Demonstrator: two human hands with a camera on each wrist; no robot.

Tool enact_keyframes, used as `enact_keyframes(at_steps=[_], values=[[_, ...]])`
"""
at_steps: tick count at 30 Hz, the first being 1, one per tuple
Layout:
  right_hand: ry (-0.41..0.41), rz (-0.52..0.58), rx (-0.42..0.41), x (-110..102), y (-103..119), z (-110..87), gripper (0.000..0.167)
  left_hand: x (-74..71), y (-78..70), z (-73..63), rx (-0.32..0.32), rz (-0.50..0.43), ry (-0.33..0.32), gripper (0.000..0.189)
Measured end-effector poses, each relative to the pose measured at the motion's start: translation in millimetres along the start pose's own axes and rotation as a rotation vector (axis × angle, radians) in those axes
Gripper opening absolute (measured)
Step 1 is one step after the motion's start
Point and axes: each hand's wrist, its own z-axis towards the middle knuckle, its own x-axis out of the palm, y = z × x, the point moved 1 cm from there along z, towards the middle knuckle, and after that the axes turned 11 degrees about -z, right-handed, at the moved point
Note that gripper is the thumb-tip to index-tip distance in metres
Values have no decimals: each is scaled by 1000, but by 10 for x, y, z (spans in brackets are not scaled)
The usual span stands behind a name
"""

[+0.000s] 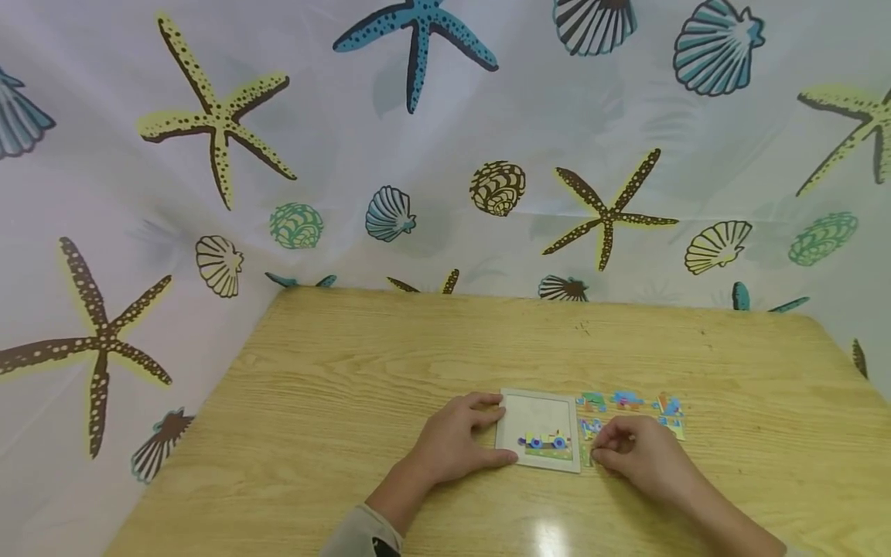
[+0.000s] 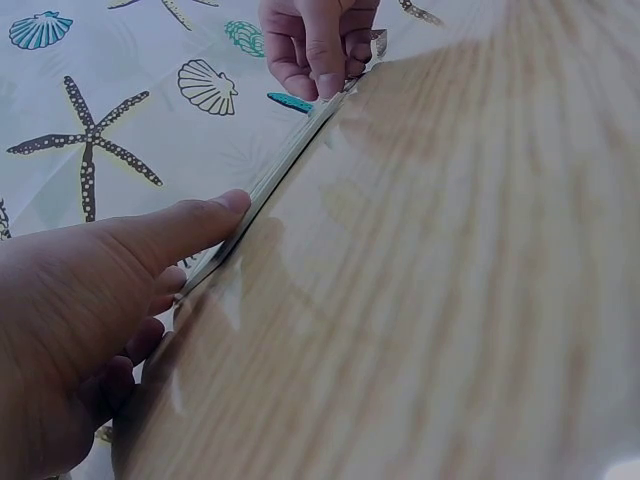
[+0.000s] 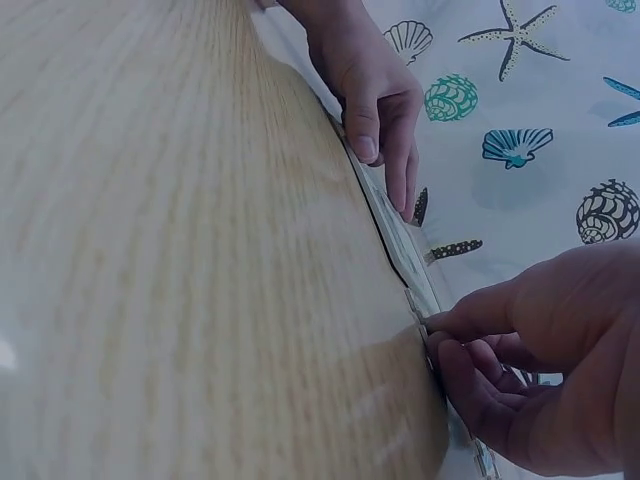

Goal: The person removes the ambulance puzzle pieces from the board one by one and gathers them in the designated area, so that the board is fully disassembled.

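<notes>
A square puzzle board [image 1: 536,410] with a pale raised border lies on the table. In its lower part sit joined pieces showing a blue-wheeled vehicle [image 1: 546,442] over a green strip. My left hand [image 1: 454,437] rests against the board's left side, thumb straight at the near corner and fingers spread along the edge. Right of the board, my right hand [image 1: 643,456] has thumb and forefinger pinched at a greenish puzzle piece [image 1: 586,454], partly hidden by the fingertips. In the right wrist view the fingers of that right hand [image 3: 545,365] are curled, low at the table.
Several loose colourful pieces lie in rows beyond the right hand, among them a blue one [image 1: 627,400] and a blue-and-orange one [image 1: 668,404]. The wooden table [image 1: 313,402] meets a white curtain [image 1: 445,155] printed with shells and starfish behind and at the sides.
</notes>
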Motion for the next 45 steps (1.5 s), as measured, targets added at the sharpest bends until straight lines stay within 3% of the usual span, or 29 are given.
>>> enact_keyframes(at_steps=[7, 22, 31, 45], values=[[23, 67, -13, -35, 14, 6, 14, 13, 0, 4, -3, -13, 10, 75], [198, 392, -126, 19, 228, 138, 39, 6, -4, 17, 1, -3, 10, 74], [288, 383, -144, 205, 344, 194, 46, 25, -1, 7, -1, 28, 10, 74], [223, 327, -149, 311, 405, 217, 32, -15, 12, -14, -3, 30, 2, 74]])
